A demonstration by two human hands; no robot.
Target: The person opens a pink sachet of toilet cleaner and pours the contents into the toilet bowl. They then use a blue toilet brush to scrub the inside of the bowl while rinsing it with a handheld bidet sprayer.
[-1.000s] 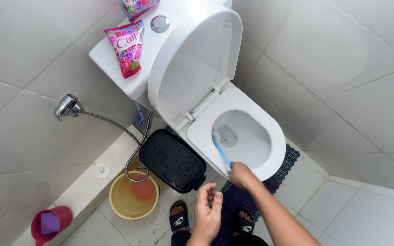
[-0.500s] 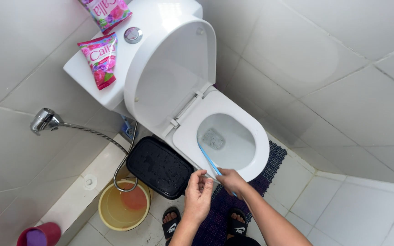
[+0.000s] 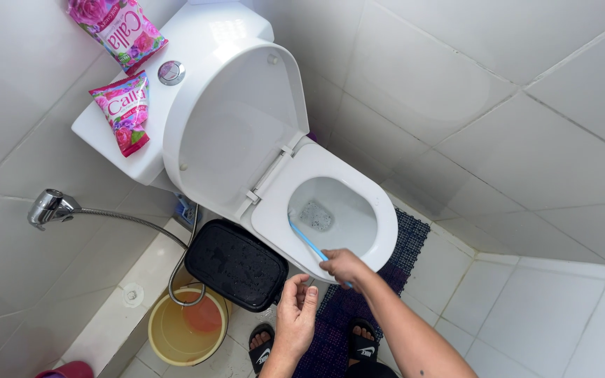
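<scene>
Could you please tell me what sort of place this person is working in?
It looks like a small tiled bathroom. A white toilet stands with its lid up, a hose sprayer hangs on the wall, and a yellow bucket sits on the floor. The right hand holds a blue brush over the bowl.

Right hand: my fingers closed around the blue brush, bristles resting on the toilet seat.
Left hand: loosely curled, holding nothing, just below that grip.
Black bin: left of it.

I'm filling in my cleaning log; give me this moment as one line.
right hand: holds blue brush in toilet bowl | left hand: open, empty | lid: up
</scene>
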